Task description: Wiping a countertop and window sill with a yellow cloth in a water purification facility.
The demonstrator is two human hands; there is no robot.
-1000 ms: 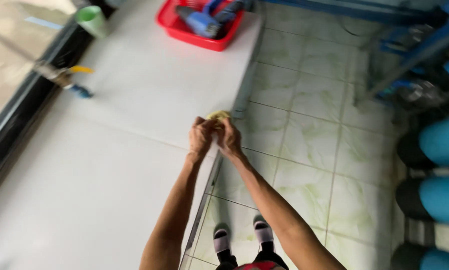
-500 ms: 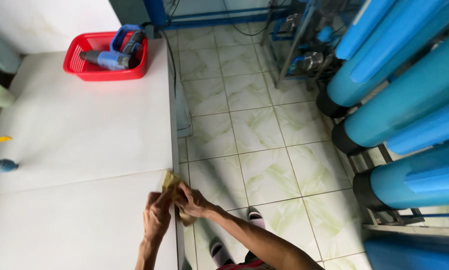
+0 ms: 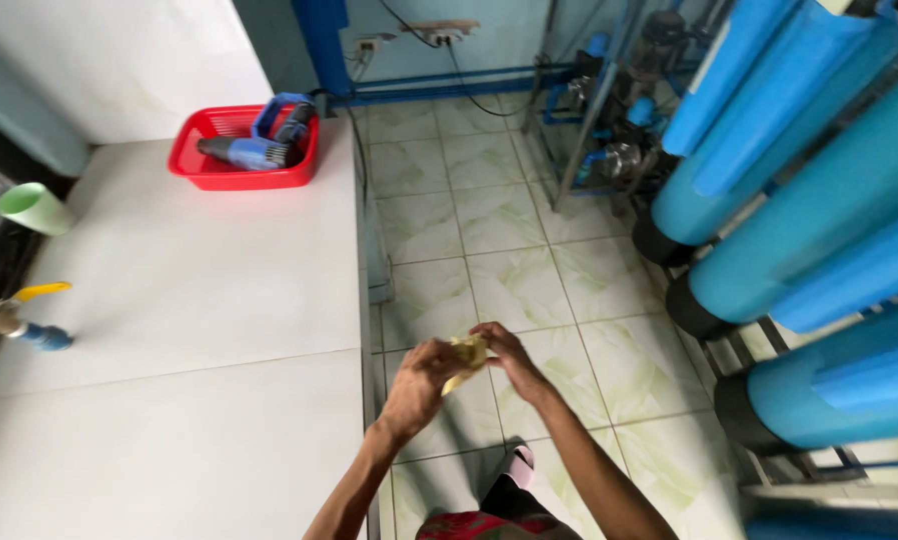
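My left hand (image 3: 416,385) and my right hand (image 3: 509,357) meet in front of me, both pinching a small crumpled yellowish piece (image 3: 466,353), perhaps cloth or paper. The hands hover over the tiled floor (image 3: 489,270), just right of the edge of a white counter (image 3: 189,300). My arms reach up from the bottom of the view. What the yellowish piece is exactly I cannot tell.
A red basket (image 3: 231,172) holding a blue heat gun (image 3: 249,150) stands at the counter's far end. A green cup (image 3: 31,208) and a yellow-handled tap (image 3: 14,318) sit at the left. Large blue tanks (image 3: 809,250) and pipes line the right side.
My view has swung right and up. My hands, still holding the yellowish piece, have moved off the counter edge to above the floor.
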